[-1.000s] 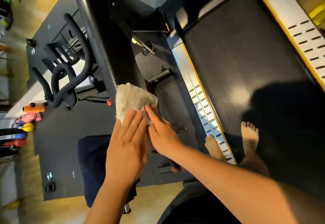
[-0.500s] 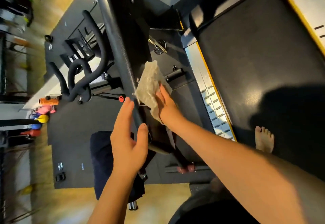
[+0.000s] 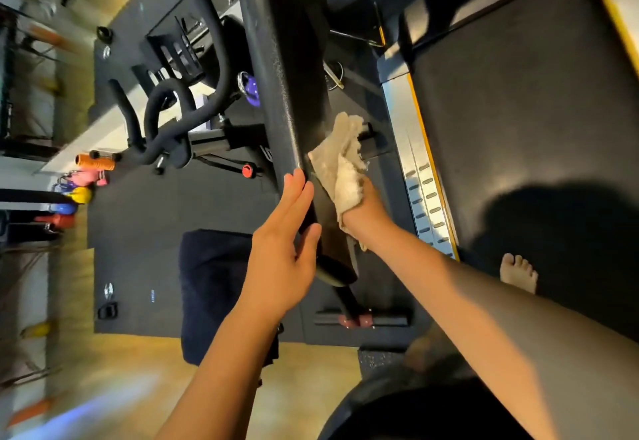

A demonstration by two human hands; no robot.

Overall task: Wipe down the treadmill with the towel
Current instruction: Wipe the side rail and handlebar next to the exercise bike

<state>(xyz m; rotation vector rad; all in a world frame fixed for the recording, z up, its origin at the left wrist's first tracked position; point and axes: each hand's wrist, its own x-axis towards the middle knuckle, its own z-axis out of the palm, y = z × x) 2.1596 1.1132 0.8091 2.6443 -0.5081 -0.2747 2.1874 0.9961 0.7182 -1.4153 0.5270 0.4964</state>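
Head view: right hand [image 3: 366, 213] grips towel [image 3: 340, 163] against the treadmill rail [image 3: 273, 76] running ahead; open left hand [image 3: 281, 256] flanks it.

Wooden floor [image 3: 311, 370], black mat [image 3: 155, 232] carrying treadmill [image 3: 501, 128], exercise bike [image 3: 179, 121], coloured weights [image 3: 81, 195]

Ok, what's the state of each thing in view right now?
Left hand: open, fingers straight, touching the rail's left edge.
Right hand: holds the towel, pressing it to the rail.
Towel: bunched, against the rail's right side.
Treadmill rail: flanked by both hands.
Belt: one bare foot standing on it.
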